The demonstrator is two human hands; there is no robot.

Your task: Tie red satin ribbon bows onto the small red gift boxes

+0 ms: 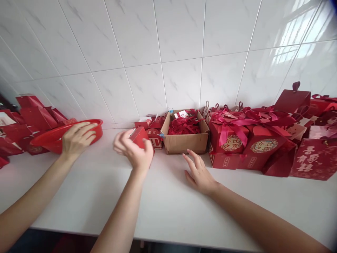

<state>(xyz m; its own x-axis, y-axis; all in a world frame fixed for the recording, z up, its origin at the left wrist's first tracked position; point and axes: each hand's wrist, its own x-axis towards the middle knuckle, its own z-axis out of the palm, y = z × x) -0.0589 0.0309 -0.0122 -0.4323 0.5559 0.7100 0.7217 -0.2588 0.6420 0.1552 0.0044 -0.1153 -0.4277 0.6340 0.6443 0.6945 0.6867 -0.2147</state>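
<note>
Along the far edge of the table (168, 211): red gift boxes (237, 140) tied with bows stand on the right, against the tiled wall (147, 52), seemingly lined up out of the working space.
Middle of that edge: an open cardboard box (184, 142) holds loose red ribbons (184, 125), within reach of both hands.
Left hand (135, 154): raised above the table, its grip is pinched on a small red box (139, 136), tilted as if for a look at it.
Right hand (200, 173): lies flat on the table just before the cardboard box with its grip spread and nothing in it, perhaps steadying.
Left end of the table: a third hand (76, 138), likely a co-worker's, curls over the rim of a red basin (52, 135) and tips it.
Far left corner: flat folded red cartons (31, 112) are stacked.
</note>
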